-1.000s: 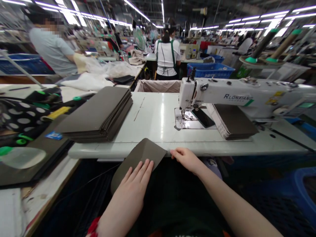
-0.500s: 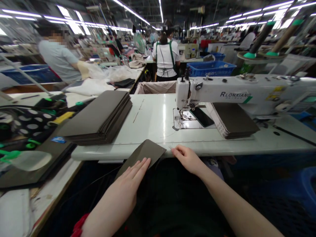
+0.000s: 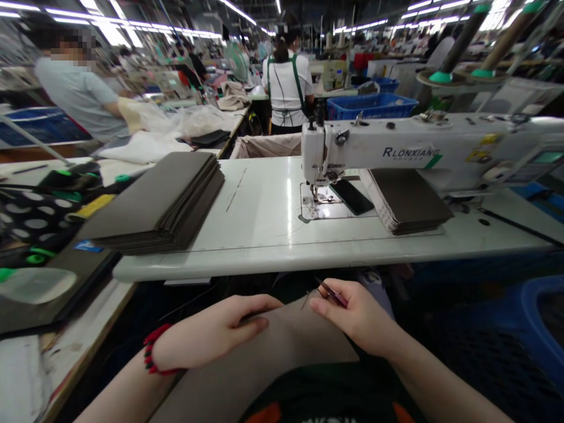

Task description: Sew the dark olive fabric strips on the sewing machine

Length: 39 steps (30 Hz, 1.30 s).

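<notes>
A grey-brown fabric panel (image 3: 282,346) lies across my lap, below the table's front edge. My left hand (image 3: 224,329) grips its upper edge, with the thumb on the near face and the fingers behind. In my right hand (image 3: 352,311) is a pair of thread snips (image 3: 333,292), small and dark-bladed with a reddish handle, pointing up and left. The right thumb rests at the panel's upper edge, where short loose threads (image 3: 306,298) stick out. Part of the snips is hidden by the fingers.
A stack of folded grey-brown panels (image 3: 154,200) lies on the left of the sewing table (image 3: 259,214). To the right are a sewing machine (image 3: 370,144), a black phone (image 3: 351,196) and another stack (image 3: 408,200). A blue basket (image 3: 540,305) stands low at right. Two people work ahead.
The panel has come off the table edge down to my lap and turned. My left hand went from lying flat on it to gripping its edge. My right hand moved lower, and the snips now show.
</notes>
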### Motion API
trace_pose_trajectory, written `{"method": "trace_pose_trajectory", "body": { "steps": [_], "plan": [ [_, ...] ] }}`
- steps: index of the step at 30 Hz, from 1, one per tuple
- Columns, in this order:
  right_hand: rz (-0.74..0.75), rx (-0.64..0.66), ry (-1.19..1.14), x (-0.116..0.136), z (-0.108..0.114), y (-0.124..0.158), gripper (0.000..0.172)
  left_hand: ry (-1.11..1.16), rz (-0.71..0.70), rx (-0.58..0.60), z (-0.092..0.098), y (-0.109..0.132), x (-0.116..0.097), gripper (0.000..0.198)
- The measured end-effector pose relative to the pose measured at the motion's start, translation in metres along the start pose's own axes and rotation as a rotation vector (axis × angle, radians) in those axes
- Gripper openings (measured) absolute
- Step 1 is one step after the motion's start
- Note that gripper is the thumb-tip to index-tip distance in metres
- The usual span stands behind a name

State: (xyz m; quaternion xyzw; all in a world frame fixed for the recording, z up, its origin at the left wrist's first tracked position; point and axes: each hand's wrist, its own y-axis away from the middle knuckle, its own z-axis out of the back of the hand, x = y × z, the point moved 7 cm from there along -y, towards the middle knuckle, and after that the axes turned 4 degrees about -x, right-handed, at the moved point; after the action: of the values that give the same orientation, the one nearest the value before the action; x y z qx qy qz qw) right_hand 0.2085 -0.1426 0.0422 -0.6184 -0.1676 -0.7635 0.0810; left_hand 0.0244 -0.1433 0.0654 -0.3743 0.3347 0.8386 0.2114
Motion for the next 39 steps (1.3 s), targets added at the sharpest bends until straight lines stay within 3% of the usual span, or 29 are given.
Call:
{"method": "trace_pose_trajectory", "body": {
  "steps": [6, 10, 13, 16, 19, 21, 24, 27, 34, 39],
  "plan": [
    [-0.045, -0.041, 0.148, -0.025, 0.010, 0.013, 0.016, -0.136, -0.048, -0.055, -0.037, -0.032, -0.015, 0.034],
    [-0.015, -0.059, 0.197, -0.024, 0.020, 0.018, 0.020, -0.262, -0.069, -0.101, -0.049, -0.040, -0.024, 0.033],
    [0.023, -0.278, 0.181, -0.020, 0.051, 0.018, 0.026, -0.292, -0.077, -0.100, -0.053, -0.040, -0.031, 0.033],
    [0.043, -0.542, 0.309, -0.020, 0.093, 0.026, 0.026, -0.293, -0.068, -0.105, -0.055, -0.039, -0.035, 0.036],
    [0.008, -0.570, 0.479, -0.022, 0.109, 0.039, 0.027, -0.262, -0.024, -0.160, -0.055, -0.036, -0.032, 0.033],
    [-0.008, -0.465, 0.543, -0.023, 0.096, 0.051, 0.025, -0.239, -0.007, -0.187, -0.056, -0.035, -0.030, 0.032],
    [0.040, -0.274, 0.627, -0.019, 0.058, 0.066, 0.019, -0.229, 0.003, -0.200, -0.058, -0.035, -0.028, 0.033],
    [0.122, -0.243, 0.767, -0.018, 0.030, 0.072, 0.018, -0.225, 0.009, -0.208, -0.060, -0.036, -0.027, 0.034],
    [0.217, -0.333, 0.852, -0.025, 0.021, 0.066, 0.019, -0.199, 0.016, -0.196, -0.060, -0.034, -0.028, 0.033],
    [0.123, -0.328, 0.483, -0.036, 0.021, 0.064, 0.018, -0.203, 0.013, -0.184, -0.060, -0.034, -0.027, 0.032]
  ]
}}
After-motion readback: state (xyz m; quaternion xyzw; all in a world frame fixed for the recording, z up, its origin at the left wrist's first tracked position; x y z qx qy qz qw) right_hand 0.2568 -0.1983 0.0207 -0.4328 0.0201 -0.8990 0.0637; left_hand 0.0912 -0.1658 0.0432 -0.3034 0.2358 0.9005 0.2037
